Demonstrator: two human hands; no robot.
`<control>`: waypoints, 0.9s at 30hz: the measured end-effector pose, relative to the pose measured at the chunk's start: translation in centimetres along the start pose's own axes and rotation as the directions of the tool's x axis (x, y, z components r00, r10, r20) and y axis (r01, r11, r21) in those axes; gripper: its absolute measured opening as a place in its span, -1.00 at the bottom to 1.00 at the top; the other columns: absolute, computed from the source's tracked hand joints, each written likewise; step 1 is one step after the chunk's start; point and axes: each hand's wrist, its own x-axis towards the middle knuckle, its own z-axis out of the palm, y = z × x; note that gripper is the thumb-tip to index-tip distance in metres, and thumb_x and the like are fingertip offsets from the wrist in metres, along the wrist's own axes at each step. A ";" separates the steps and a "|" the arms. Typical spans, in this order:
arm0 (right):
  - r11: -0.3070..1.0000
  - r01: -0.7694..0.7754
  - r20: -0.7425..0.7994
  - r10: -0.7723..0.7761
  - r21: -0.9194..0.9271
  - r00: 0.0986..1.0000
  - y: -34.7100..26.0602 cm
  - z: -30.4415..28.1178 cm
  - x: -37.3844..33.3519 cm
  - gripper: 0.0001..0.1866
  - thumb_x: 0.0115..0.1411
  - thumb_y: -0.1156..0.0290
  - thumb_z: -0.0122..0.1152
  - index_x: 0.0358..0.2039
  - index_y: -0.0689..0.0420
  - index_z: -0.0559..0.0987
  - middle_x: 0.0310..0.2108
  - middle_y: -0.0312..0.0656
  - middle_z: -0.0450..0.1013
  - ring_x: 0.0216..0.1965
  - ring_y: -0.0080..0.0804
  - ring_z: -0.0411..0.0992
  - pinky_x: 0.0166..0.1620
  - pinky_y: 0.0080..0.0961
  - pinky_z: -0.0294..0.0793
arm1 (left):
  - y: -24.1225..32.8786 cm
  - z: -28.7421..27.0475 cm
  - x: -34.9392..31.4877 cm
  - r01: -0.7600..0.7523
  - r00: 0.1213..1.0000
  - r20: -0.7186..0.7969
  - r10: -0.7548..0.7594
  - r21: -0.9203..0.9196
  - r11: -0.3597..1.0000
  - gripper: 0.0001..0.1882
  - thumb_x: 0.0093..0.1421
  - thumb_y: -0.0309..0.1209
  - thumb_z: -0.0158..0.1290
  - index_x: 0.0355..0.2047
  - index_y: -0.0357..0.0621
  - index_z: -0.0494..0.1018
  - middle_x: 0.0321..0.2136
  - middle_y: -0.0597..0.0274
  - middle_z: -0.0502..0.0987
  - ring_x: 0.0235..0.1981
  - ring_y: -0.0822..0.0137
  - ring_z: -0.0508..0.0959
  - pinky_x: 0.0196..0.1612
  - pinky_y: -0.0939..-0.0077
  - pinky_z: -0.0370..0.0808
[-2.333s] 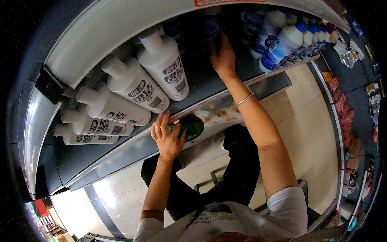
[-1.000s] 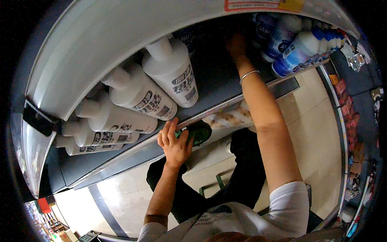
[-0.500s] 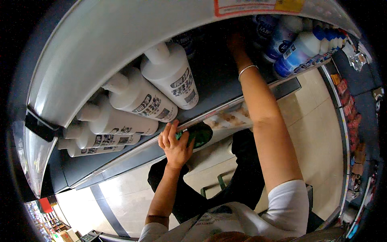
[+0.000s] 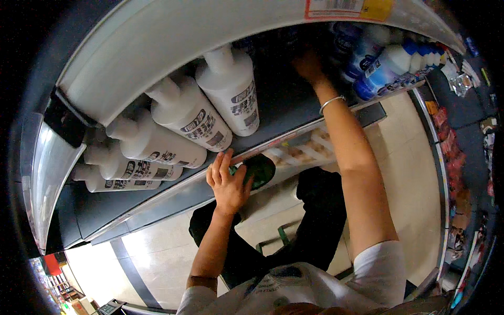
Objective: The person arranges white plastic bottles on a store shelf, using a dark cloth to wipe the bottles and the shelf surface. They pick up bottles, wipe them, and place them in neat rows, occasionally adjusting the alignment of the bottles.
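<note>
My left hand rests at the front edge of the shelf, fingers stretched apart and holding nothing that I can see. Next to its thumb is a dark green rounded thing, partly hidden by the hand. Just above the fingertips, white pump bottles with black print line the shelf. My right arm, with a silver bangle, reaches deep into the gap between these bottles and several blue-and-white bottles. In the shadow there, my right hand is dim and blurred. Its fingers, and anything in them, cannot be made out.
A pale upper shelf panel with a price tag overhangs the bottles. Below the shelf, pale goods show behind its edge. My knees are bent over the tiled floor. Another shelf with red packages stands at the right.
The view has shifted slightly. My right hand shows a little more clearly inside the gap, its wrist bent toward the left. My left hand stays at the shelf edge.
</note>
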 end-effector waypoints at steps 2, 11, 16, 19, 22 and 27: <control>1.000 -0.031 0.096 0.031 -0.001 0.995 -0.6 -0.2 -0.8 -0.26 0.03 0.07 0.32 0.13 0.20 0.31 0.07 0.09 0.35 0.07 0.08 0.32 0.11 -0.21 0.33 | 0.3 -0.3 0.1 0.019 1.000 0.019 -0.018 -0.019 1.000 -0.72 -0.13 -0.23 0.28 -0.37 0.03 0.56 0.18 0.11 0.24 0.23 0.06 0.14 0.20 0.10 0.02; 0.997 -0.049 0.122 0.042 0.055 0.992 -5.7 1.1 -0.6 -0.04 -0.09 -0.04 0.42 0.22 0.15 0.21 0.15 0.04 0.28 0.18 0.03 0.24 0.18 -0.21 0.27 | -0.2 0.1 0.0 -0.014 1.000 -0.023 0.014 0.001 1.000 -0.70 -0.13 -0.24 0.27 -0.36 0.00 0.55 0.18 0.12 0.24 0.24 0.03 0.13 0.21 0.10 0.00; 0.993 -0.030 0.091 0.041 -0.115 0.995 -4.9 1.2 -4.2 -0.13 -0.05 0.04 0.41 0.20 0.17 0.25 0.16 0.05 0.26 0.15 -0.02 0.27 0.18 -0.25 0.28 | 0.4 0.0 0.4 -0.023 0.999 -0.039 0.023 0.003 1.000 -0.71 -0.12 -0.26 0.26 -0.36 -0.02 0.55 0.19 0.14 0.22 0.23 0.04 0.14 0.21 0.11 0.02; 0.957 -0.234 0.155 0.209 0.171 0.966 -9.6 -2.5 -9.0 -0.40 0.06 0.24 0.34 0.08 0.18 0.39 0.08 0.02 0.32 0.05 -0.13 0.36 0.10 -0.33 0.35 | 0.2 -0.2 0.0 0.001 1.000 -0.021 0.000 0.029 1.000 -0.74 -0.08 -0.25 0.25 -0.36 -0.02 0.55 0.19 0.13 0.22 0.23 0.04 0.13 0.22 0.09 0.02; 0.955 -0.144 -0.357 0.233 0.259 0.905 -11.6 -7.2 -11.6 -0.68 0.10 0.36 0.24 -0.12 0.12 0.47 -0.14 -0.06 0.42 -0.14 -0.12 0.38 -0.01 -0.25 0.34 | 0.4 0.0 0.0 -0.028 0.999 -0.031 0.028 0.028 0.999 -0.75 -0.07 -0.25 0.24 -0.36 -0.02 0.55 0.19 0.12 0.22 0.24 0.04 0.13 0.22 0.07 0.01; 0.982 -0.101 -0.751 -0.057 -0.162 0.658 -10.5 -13.1 -11.1 -0.66 0.08 0.46 0.20 -0.13 0.21 0.37 -0.18 -0.03 0.33 -0.13 -0.14 0.26 -0.06 -0.28 0.28 | 0.0 0.0 -0.2 -0.041 0.998 -0.035 0.042 0.042 0.998 -0.75 -0.07 -0.25 0.25 -0.37 -0.02 0.54 0.20 0.12 0.21 0.24 0.03 0.13 0.23 0.06 0.00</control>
